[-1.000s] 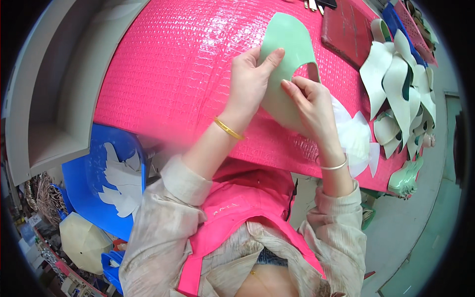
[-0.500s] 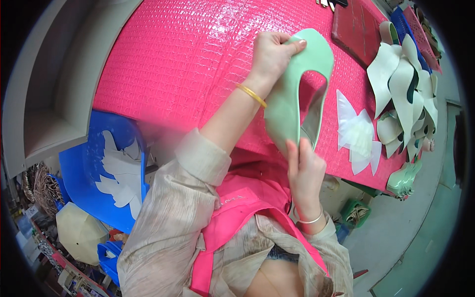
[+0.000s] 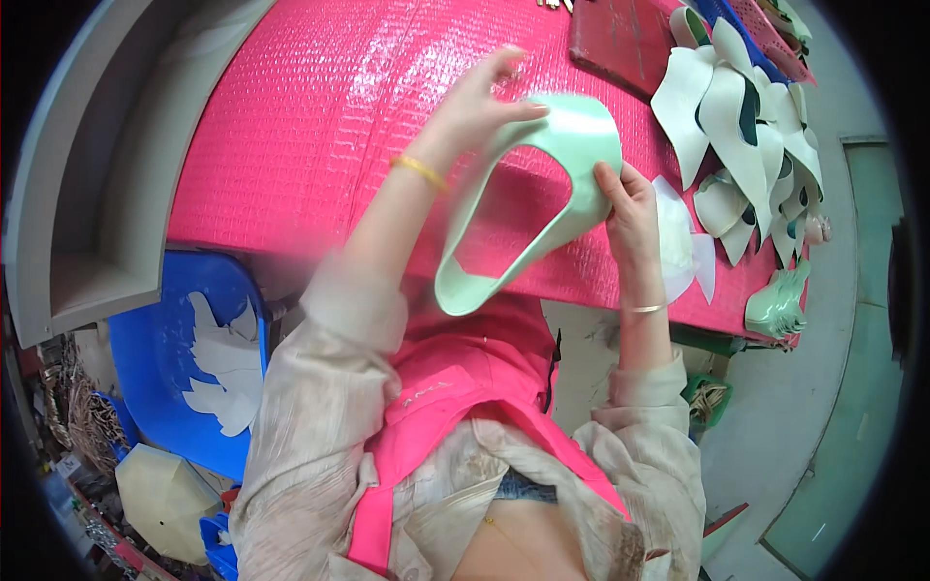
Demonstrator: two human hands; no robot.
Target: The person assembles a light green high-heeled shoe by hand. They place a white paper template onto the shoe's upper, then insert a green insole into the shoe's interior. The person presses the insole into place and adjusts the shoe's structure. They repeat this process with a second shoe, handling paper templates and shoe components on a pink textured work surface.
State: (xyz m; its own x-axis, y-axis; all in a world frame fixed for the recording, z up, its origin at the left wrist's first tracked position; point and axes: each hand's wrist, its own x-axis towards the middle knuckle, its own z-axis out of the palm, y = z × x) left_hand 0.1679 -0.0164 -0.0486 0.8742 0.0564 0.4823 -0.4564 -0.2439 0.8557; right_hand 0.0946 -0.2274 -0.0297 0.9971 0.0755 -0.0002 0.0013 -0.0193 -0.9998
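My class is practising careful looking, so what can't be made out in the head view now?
All in the head view:
- Right hand: some fingertips, hidden behind the upper.
- Left hand: blurred; whether its thumb touches the upper is unclear.
- Red board: far end, cut off by the top edge.
- White pieces: their number, hidden by overlap.

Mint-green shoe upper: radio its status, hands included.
Right hand grips glossy mint-green shoe upper; left hand open, thumb close, contact unclear; translucent white pieces beside right hand, not blocking.
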